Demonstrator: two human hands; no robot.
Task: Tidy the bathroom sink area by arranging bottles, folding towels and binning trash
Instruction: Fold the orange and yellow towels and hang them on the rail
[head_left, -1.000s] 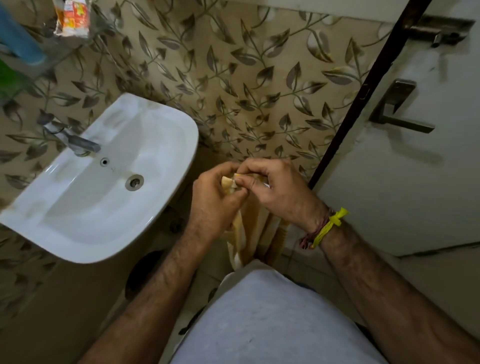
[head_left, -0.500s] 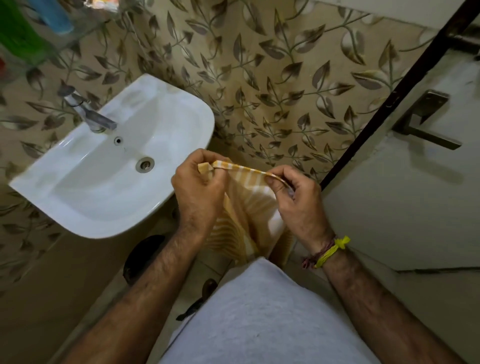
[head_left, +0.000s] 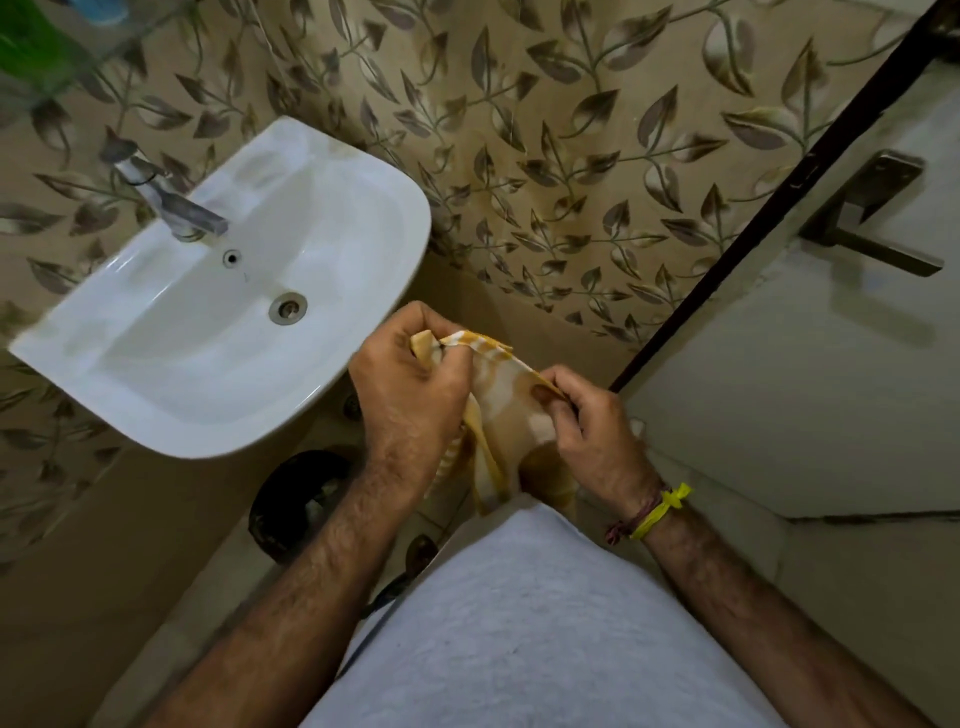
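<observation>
A small yellow-and-white striped towel (head_left: 506, 415) hangs between my two hands, in front of my body and just right of the white sink (head_left: 363, 218). My left hand (head_left: 410, 384) pinches one top corner. My right hand (head_left: 592, 431) pinches the top edge at the other side. The cloth's lower part droops and bunches below my hands. A green bottle (head_left: 31, 41) and a blue one (head_left: 101, 8) show blurred at the top left on a glass shelf.
A metal tap (head_left: 176, 202) sits at the back of the sink and a drain (head_left: 287, 307) in its bowl. A dark round bin (head_left: 296, 499) stands on the floor under the sink. A white door with a lever handle (head_left: 872, 228) is close on my right.
My hands first met with the towel bunched, then drew apart to stretch its top edge. Now they are a little closer again and the view has shifted right and down.
</observation>
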